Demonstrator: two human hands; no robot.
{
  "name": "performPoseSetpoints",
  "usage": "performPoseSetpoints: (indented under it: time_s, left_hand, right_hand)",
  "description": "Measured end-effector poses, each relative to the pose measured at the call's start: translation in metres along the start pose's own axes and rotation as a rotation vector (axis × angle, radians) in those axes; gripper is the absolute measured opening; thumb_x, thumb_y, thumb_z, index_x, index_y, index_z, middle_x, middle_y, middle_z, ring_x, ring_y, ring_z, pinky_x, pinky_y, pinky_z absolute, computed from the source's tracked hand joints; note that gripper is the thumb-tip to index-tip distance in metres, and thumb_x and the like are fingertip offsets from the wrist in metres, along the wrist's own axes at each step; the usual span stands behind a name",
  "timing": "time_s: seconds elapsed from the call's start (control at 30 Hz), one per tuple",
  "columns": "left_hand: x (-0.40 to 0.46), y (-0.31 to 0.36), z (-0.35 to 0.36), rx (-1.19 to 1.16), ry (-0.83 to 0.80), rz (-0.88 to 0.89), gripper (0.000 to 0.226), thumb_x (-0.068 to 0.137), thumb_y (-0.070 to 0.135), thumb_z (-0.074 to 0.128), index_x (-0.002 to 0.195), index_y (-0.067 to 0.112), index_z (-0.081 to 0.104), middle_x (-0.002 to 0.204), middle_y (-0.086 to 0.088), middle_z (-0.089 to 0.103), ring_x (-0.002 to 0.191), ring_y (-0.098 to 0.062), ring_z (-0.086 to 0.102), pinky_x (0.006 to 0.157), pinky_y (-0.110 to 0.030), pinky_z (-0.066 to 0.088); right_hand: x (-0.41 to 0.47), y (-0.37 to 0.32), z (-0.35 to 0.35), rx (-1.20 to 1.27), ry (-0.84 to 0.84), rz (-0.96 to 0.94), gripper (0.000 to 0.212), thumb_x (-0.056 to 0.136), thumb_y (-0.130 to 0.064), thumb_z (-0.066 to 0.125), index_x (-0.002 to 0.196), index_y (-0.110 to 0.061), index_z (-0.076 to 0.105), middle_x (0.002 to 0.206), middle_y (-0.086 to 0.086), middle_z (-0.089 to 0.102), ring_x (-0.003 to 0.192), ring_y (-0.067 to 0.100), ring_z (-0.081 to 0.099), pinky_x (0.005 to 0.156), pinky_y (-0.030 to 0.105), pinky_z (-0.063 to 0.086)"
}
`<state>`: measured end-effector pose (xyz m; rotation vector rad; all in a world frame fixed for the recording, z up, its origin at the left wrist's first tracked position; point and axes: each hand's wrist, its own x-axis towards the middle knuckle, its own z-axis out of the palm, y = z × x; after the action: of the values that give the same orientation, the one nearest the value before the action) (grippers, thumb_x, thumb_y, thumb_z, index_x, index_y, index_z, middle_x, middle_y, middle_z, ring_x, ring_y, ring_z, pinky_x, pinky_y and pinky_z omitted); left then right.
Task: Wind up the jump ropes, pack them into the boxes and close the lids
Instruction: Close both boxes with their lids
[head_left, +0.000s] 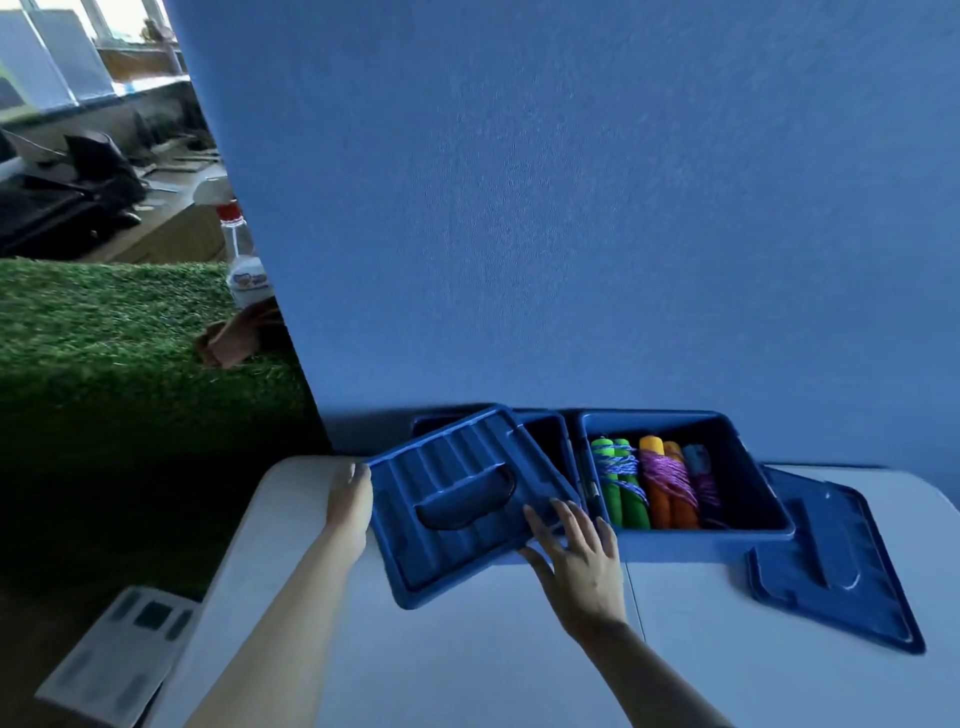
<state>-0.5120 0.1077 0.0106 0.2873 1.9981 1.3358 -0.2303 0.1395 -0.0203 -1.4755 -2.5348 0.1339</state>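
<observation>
Head view: ribbed blue plastic lid with recessed handle (457, 499) is held tilted over the left blue plastic box (545, 431), skewed, not seated; my guess is it's being lined up to close. Left hand (349, 499) grips the lid's 9 o'clock edge, fingers curled round the rim. Right hand (579, 551) holds the 4 o'clock corner, fingers spread on top, thumb under the edge. So the lid sits between both hands, right hand's fingertips close to the right box wall.

Right blue plastic box (701, 535), at 3 o'clock of the lid, is open: wound ropes with green (621, 483), orange (667, 483) and pink-corded (701, 473) handles inside. Its flat blue lid (831, 561) lies on the white table (467, 665) at 4 o'clock, uncovered, likely next.
</observation>
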Motion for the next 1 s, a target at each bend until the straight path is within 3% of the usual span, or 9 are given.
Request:
performPoseSetpoints:
  time_s: [0.1, 0.17, 0.33, 0.47, 0.7, 0.8, 0.87, 0.93, 1.0]
  left_hand:
    - [-0.006, -0.006, 0.008, -0.082, -0.133, 0.008, 0.06, 0.101, 0.018, 0.044, 0.153, 0.03, 0.015, 0.154, 0.001, 0.028, 0.137, -0.028, 0.035, 0.109, -0.052, 0.034]
    - [-0.014, -0.005, 0.014, -0.081, -0.126, 0.049, 0.063, 0.102, 0.016, 0.042, 0.153, 0.033, 0.009, 0.157, 0.002, 0.024, 0.139, -0.027, 0.032, 0.111, -0.049, 0.032]
    - [-0.014, -0.013, 0.022, 0.018, -0.034, 0.067, 0.063, 0.101, 0.026, 0.049, 0.154, 0.027, 0.015, 0.157, -0.002, 0.026, 0.139, -0.028, 0.034, 0.11, -0.04, 0.032]
    - [-0.018, -0.015, 0.022, -0.056, -0.088, 0.104, 0.062, 0.098, 0.023, 0.056, 0.151, 0.023, 0.024, 0.154, 0.0, 0.032, 0.138, -0.024, 0.036, 0.109, -0.036, 0.034]
    - [-0.036, -0.038, 0.006, -0.06, -0.147, 0.103, 0.062, 0.094, 0.032, 0.061, 0.147, 0.035, 0.029, 0.149, 0.004, 0.038, 0.132, -0.023, 0.043, 0.106, -0.048, 0.041]
    - [-0.044, -0.044, -0.005, -0.083, -0.151, 0.087, 0.063, 0.092, 0.034, 0.063, 0.145, 0.039, 0.03, 0.143, 0.006, 0.043, 0.129, -0.021, 0.047, 0.104, -0.048, 0.043]
    - [-0.049, -0.05, -0.012, -0.075, -0.157, 0.092, 0.062, 0.089, 0.039, 0.067, 0.14, 0.043, 0.033, 0.141, 0.007, 0.046, 0.128, -0.021, 0.048, 0.103, -0.048, 0.044]
    - [-0.053, -0.054, -0.018, -0.089, -0.153, 0.082, 0.059, 0.087, 0.041, 0.068, 0.137, 0.043, 0.037, 0.136, 0.007, 0.049, 0.123, -0.021, 0.051, 0.101, -0.047, 0.047]
    - [-0.056, -0.055, -0.022, -0.119, -0.139, 0.048, 0.053, 0.089, 0.037, 0.067, 0.134, 0.038, 0.039, 0.13, 0.005, 0.052, 0.115, -0.021, 0.054, 0.094, -0.045, 0.05]
  right_hand:
    - [0.0, 0.003, -0.002, -0.038, 0.03, -0.03, 0.048, 0.088, -0.056, 0.036, 0.127, -0.036, 0.056, 0.124, 0.006, 0.062, 0.115, 0.023, 0.053, 0.097, 0.042, 0.031]
    - [0.001, 0.004, -0.003, -0.046, 0.035, -0.028, 0.048, 0.088, -0.057, 0.038, 0.127, -0.036, 0.056, 0.123, 0.005, 0.062, 0.114, 0.023, 0.053, 0.095, 0.042, 0.032]
    - [0.0, 0.007, -0.009, -0.025, 0.045, -0.009, 0.049, 0.086, -0.06, 0.039, 0.126, -0.037, 0.056, 0.12, 0.003, 0.062, 0.107, 0.022, 0.054, 0.091, 0.041, 0.033]
    - [-0.007, 0.014, -0.011, -0.034, 0.107, -0.031, 0.05, 0.082, -0.061, 0.047, 0.122, -0.035, 0.059, 0.111, 0.001, 0.062, 0.096, 0.024, 0.057, 0.089, 0.042, 0.035]
    - [-0.001, 0.001, -0.03, 0.066, 0.255, -0.165, 0.047, 0.077, -0.063, 0.052, 0.079, -0.018, 0.062, 0.082, 0.0, 0.05, 0.078, 0.023, 0.051, 0.084, 0.038, 0.034]
    - [0.013, -0.025, -0.037, 0.104, 0.065, -0.243, 0.06, 0.079, -0.072, 0.044, 0.098, -0.019, 0.063, 0.111, -0.001, 0.059, 0.109, 0.025, 0.056, 0.097, 0.038, 0.032]
    - [0.016, -0.039, -0.034, 0.104, -0.1, -0.287, 0.078, 0.077, -0.084, 0.03, 0.13, -0.031, 0.051, 0.149, -0.005, 0.038, 0.141, 0.021, 0.028, 0.11, 0.042, 0.015]
    - [0.013, -0.049, -0.027, 0.062, -0.225, -0.274, 0.084, 0.072, -0.09, 0.023, 0.142, -0.044, 0.032, 0.155, -0.011, 0.021, 0.145, 0.018, 0.014, 0.111, 0.045, 0.006]
    - [0.009, -0.058, -0.024, 0.033, -0.291, -0.224, 0.082, 0.071, -0.091, 0.022, 0.14, -0.048, 0.031, 0.152, -0.01, 0.03, 0.141, 0.021, 0.027, 0.108, 0.046, 0.012]
